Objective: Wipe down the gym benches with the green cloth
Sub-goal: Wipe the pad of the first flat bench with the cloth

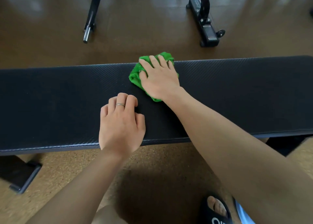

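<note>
Head view looks down across a long black padded gym bench with a woven-texture cover (59, 105), which runs left to right through the picture; its long axis lies crosswise to you. You stand at its near long edge. Beneath it is a speckled tan-brown floor (71, 173), and a dark metal bench foot (22, 176) shows at lower left.

Beyond the far edge, on the floor, stands a black tubular metal equipment frame (203, 5), with a chrome-tipped bar end (86, 35) on its left leg and a flat black base rail (205, 25) on its right.

Your right hand (159, 78) rests palm-down on a bunched bright green cloth (135, 74); the fingers are spread and lightly bent over it, pressing it to the pad. The cloth sits right of the bench's middle, against the far long edge, with a fold reaching just past that edge. Its longer run slants from the far edge back towards you.

Your left hand (121, 123) rests on the pad near the near edge, well apart from the cloth, fingers loosely curled and holding nothing. A thin silver ring (120, 104) is on one finger.

A black slide sandal with white lettering (216, 212) shows at the bottom right.
</note>
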Tool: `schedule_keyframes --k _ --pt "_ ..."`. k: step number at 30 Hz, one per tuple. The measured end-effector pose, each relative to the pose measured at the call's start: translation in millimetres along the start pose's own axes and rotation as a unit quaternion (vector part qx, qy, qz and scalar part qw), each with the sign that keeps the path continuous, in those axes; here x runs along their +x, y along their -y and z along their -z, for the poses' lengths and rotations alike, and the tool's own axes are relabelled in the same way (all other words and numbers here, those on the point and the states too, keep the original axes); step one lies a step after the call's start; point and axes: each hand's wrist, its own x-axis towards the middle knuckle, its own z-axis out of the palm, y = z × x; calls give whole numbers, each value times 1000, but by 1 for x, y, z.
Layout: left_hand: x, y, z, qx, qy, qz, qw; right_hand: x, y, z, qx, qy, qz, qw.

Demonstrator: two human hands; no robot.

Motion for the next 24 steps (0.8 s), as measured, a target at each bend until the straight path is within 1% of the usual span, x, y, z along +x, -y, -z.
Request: schedule_keyframes --k 2,4,6,8,9,10,12,14,16,18,20,21,22,24 --pt "1 1 -1 4 3 -2 1000 3 -2 0 0 2 33 999" --pt "1 3 -1 0 5 -3 1000 3 -26 6 -17 -10 41 999" --pt "-2 2 -1 -4 5 -2 1000 4 -71 20 -42 -32 -17 998" --pt "-3 1 0 -3 1 1 1000 1 -116 38 -44 -28 -99 994" --pt "-3 0 0 -2 -2 2 1000 -3 -128 43 -45 -23 -130 990" --pt "-4 -1 0 -1 -4 3 1000 -4 -129 45 -48 -23 -153 987" --pt "-4 -3 1 4 -5 6 1000 -2 -103 38 -47 -22 -169 984" --pt "-5 -3 0 13 -3 8 1000 -5 -59 26 -36 -8 -139 990" --pt "-5 -3 0 17 0 8 1000 -15 -18 12 -30 -5 -79 996" --pt "-4 -2 0 16 2 4 1000 -26 0 5 -12 -7 -30 999" --pt "-4 -2 1 14 6 3 1000 -34 -14 10 -7 4 10 1000" --pt "-5 -2 1 11 6 3 1000 -37 -30 13 -15 8 15 1000" --pt "-5 -3 2 6 6 5 1000 -39 -51 18 -23 10 3 1000" --pt "-6 -4 3 -4 6 7 1000 -46 -95 31 -31 10 -60 998"
